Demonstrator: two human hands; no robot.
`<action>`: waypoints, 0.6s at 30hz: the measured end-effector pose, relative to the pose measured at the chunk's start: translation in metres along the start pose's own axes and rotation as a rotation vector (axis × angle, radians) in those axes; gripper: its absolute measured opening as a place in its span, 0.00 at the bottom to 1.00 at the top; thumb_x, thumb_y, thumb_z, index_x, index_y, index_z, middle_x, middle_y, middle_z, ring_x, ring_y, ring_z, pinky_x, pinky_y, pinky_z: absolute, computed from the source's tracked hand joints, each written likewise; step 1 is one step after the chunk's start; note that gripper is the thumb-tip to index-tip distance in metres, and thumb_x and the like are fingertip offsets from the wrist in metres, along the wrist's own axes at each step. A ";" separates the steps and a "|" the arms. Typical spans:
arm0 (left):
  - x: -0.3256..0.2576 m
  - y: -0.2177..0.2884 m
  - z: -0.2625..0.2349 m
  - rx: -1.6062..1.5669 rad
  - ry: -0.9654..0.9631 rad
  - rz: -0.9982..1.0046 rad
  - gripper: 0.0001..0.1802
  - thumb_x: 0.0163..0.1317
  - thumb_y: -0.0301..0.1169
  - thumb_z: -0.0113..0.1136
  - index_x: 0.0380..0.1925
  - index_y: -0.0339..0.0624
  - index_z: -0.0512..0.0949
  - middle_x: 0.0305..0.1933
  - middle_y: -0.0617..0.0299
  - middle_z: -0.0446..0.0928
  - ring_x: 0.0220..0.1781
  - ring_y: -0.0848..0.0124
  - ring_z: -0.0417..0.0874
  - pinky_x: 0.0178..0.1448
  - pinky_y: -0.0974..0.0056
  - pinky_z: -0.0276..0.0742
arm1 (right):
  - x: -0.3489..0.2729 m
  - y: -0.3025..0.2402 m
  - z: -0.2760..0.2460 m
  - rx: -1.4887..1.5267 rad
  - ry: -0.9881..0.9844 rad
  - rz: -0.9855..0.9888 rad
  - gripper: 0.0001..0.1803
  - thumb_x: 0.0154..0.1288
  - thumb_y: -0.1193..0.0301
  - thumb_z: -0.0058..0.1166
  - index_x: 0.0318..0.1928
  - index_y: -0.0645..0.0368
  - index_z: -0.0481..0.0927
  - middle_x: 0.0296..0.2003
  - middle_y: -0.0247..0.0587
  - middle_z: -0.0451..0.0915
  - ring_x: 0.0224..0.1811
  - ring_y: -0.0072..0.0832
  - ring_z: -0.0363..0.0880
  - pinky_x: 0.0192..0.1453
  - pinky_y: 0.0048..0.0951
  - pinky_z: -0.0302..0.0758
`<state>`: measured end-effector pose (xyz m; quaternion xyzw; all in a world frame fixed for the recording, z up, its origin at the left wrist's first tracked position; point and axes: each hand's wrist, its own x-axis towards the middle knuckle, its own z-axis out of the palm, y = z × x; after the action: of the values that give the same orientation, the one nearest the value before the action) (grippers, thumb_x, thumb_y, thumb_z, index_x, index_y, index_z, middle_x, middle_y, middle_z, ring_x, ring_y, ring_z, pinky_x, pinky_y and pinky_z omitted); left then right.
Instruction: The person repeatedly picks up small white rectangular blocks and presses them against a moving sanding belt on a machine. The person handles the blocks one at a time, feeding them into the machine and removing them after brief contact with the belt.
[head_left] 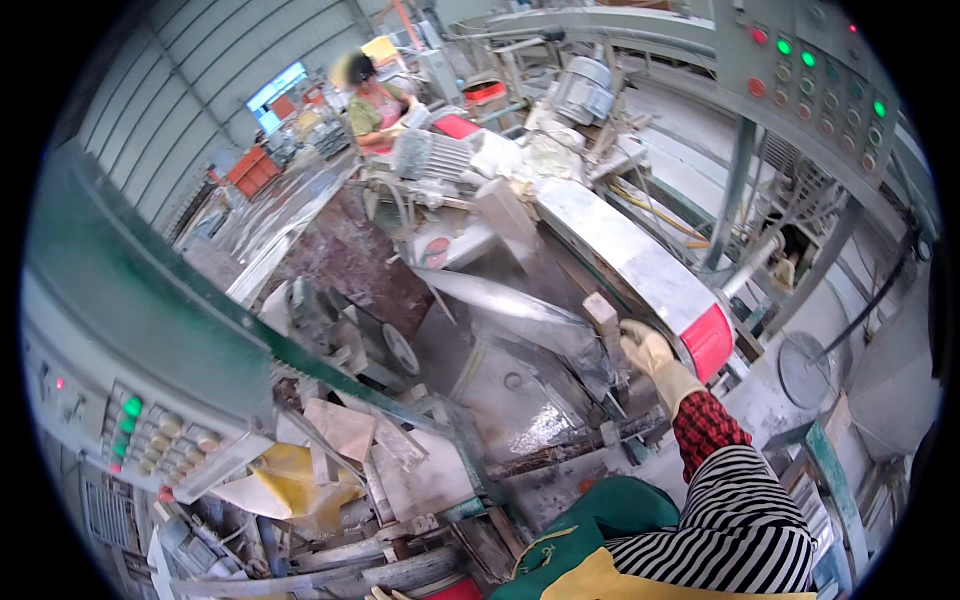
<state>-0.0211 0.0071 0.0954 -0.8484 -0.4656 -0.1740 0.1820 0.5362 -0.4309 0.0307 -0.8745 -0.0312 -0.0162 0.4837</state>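
My right hand, in a cream work glove, reaches forward from a red-and-black checked cuff. Its fingers are bent against the right side of a narrow upright block with a pale brown end. Whatever lies under the fingers is hidden. Just right of the hand is the red end of a white-topped conveyor belt. A pale, wet-looking machine bed lies to the hand's left. Of my left hand, only what look like pale gloved fingertips show at the lower edge; their grip is out of sight.
A control panel with lit green buttons stands at left, another at upper right. Broken stone pieces lie beyond a green rail. A motor sits behind the belt. A person works farther back.
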 end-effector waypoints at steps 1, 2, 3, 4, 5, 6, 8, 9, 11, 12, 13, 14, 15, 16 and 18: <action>0.005 -0.005 -0.006 -0.022 -0.011 0.045 0.23 0.68 0.43 0.53 0.58 0.45 0.76 0.56 0.40 0.75 0.58 0.45 0.75 0.62 0.44 0.70 | -0.010 0.006 0.015 -0.019 -0.029 -0.109 0.25 0.63 0.63 0.53 0.61 0.52 0.75 0.38 0.50 0.84 0.42 0.40 0.83 0.49 0.36 0.79; 0.009 -0.009 -0.011 -0.057 -0.016 0.049 0.23 0.68 0.42 0.52 0.58 0.44 0.75 0.56 0.40 0.75 0.59 0.44 0.75 0.62 0.44 0.69 | -0.020 0.013 0.032 -0.090 -0.080 -0.101 0.24 0.64 0.69 0.53 0.61 0.59 0.74 0.36 0.46 0.85 0.39 0.32 0.84 0.46 0.32 0.79; 0.012 -0.014 -0.016 -0.092 -0.019 0.052 0.22 0.68 0.42 0.52 0.58 0.44 0.75 0.57 0.39 0.75 0.59 0.44 0.75 0.63 0.44 0.69 | -0.029 0.020 0.051 0.075 -0.152 0.006 0.24 0.64 0.67 0.53 0.60 0.55 0.76 0.35 0.48 0.85 0.36 0.34 0.84 0.43 0.33 0.80; 0.014 -0.017 -0.019 -0.128 -0.022 0.056 0.22 0.69 0.41 0.51 0.58 0.43 0.75 0.57 0.39 0.75 0.59 0.44 0.74 0.63 0.44 0.69 | -0.039 0.030 0.068 0.209 -0.240 0.176 0.23 0.63 0.65 0.53 0.59 0.52 0.77 0.33 0.51 0.85 0.32 0.35 0.85 0.40 0.34 0.80; 0.014 -0.020 -0.021 -0.139 -0.062 0.031 0.21 0.69 0.40 0.50 0.57 0.43 0.76 0.60 0.38 0.73 0.61 0.43 0.73 0.64 0.44 0.69 | -0.050 0.042 0.084 0.293 -0.263 0.248 0.22 0.63 0.67 0.53 0.59 0.53 0.78 0.32 0.50 0.85 0.30 0.33 0.84 0.38 0.34 0.80; 0.014 -0.022 -0.021 -0.111 -0.029 0.030 0.21 0.69 0.41 0.51 0.57 0.43 0.76 0.60 0.38 0.73 0.61 0.42 0.73 0.64 0.44 0.69 | -0.062 0.057 0.098 0.401 -0.296 0.294 0.22 0.63 0.68 0.52 0.58 0.55 0.78 0.30 0.49 0.85 0.29 0.31 0.84 0.36 0.33 0.80; 0.010 -0.023 -0.018 -0.058 0.030 0.024 0.21 0.69 0.41 0.51 0.56 0.43 0.77 0.61 0.39 0.73 0.61 0.41 0.73 0.64 0.43 0.68 | -0.086 0.091 0.120 0.404 -0.401 0.486 0.21 0.62 0.68 0.52 0.55 0.55 0.79 0.30 0.51 0.85 0.30 0.37 0.85 0.36 0.36 0.81; 0.010 -0.024 -0.015 -0.058 0.073 0.006 0.21 0.69 0.42 0.51 0.55 0.44 0.78 0.60 0.39 0.73 0.61 0.41 0.72 0.64 0.42 0.68 | -0.094 0.105 0.131 0.080 -0.384 0.457 0.19 0.61 0.65 0.53 0.52 0.57 0.80 0.30 0.51 0.85 0.30 0.41 0.85 0.36 0.39 0.81; 0.008 -0.025 -0.010 -0.078 0.039 -0.030 0.20 0.69 0.43 0.51 0.54 0.44 0.79 0.59 0.39 0.74 0.61 0.41 0.72 0.65 0.42 0.67 | -0.107 0.131 0.132 -0.257 -0.499 0.512 0.22 0.60 0.61 0.55 0.54 0.57 0.79 0.36 0.50 0.86 0.38 0.38 0.86 0.43 0.39 0.81; 0.006 -0.026 -0.010 -0.084 0.023 -0.057 0.20 0.69 0.43 0.52 0.54 0.44 0.79 0.59 0.40 0.74 0.61 0.40 0.72 0.66 0.43 0.66 | -0.115 0.139 0.128 -0.276 -0.554 0.418 0.25 0.61 0.62 0.54 0.57 0.58 0.77 0.38 0.49 0.86 0.37 0.37 0.86 0.41 0.38 0.81; 0.006 -0.024 -0.009 -0.109 0.013 -0.076 0.23 0.68 0.46 0.52 0.56 0.45 0.77 0.62 0.40 0.72 0.63 0.41 0.70 0.67 0.42 0.63 | -0.114 0.142 0.126 -0.281 -0.628 0.297 0.25 0.61 0.63 0.54 0.58 0.59 0.76 0.38 0.48 0.86 0.34 0.37 0.86 0.38 0.37 0.81; 0.006 -0.025 -0.010 -0.130 0.006 -0.087 0.26 0.67 0.49 0.52 0.59 0.46 0.75 0.64 0.41 0.70 0.66 0.41 0.68 0.69 0.41 0.61 | -0.115 0.141 0.122 -0.334 -0.641 0.275 0.25 0.61 0.65 0.54 0.59 0.61 0.75 0.37 0.47 0.86 0.32 0.36 0.85 0.35 0.36 0.80; 0.005 -0.018 -0.010 -0.150 -0.010 -0.187 0.21 0.59 0.39 0.56 0.50 0.40 0.75 0.61 0.45 0.71 0.66 0.46 0.67 0.71 0.44 0.56 | -0.115 0.137 0.119 -0.123 -0.610 0.407 0.25 0.62 0.67 0.53 0.59 0.61 0.74 0.36 0.46 0.85 0.32 0.35 0.85 0.35 0.35 0.80; 0.006 -0.020 -0.011 -0.210 -0.011 -0.190 0.21 0.58 0.40 0.56 0.49 0.43 0.75 0.62 0.45 0.69 0.67 0.44 0.64 0.71 0.43 0.55 | -0.112 0.129 0.118 0.097 -0.561 0.537 0.25 0.62 0.68 0.53 0.60 0.62 0.74 0.35 0.46 0.85 0.32 0.33 0.84 0.35 0.34 0.79; 0.005 -0.016 -0.013 -0.196 -0.010 -0.185 0.21 0.58 0.41 0.57 0.49 0.42 0.75 0.61 0.45 0.70 0.66 0.45 0.64 0.70 0.44 0.56 | -0.108 0.111 0.119 0.098 -0.569 0.486 0.24 0.64 0.72 0.52 0.61 0.61 0.72 0.32 0.47 0.84 0.28 0.34 0.83 0.30 0.35 0.79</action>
<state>-0.0340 0.0127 0.1113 -0.8166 -0.5233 -0.2303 0.0789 0.4359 -0.3932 -0.1332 -0.8017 0.0434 0.3439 0.4869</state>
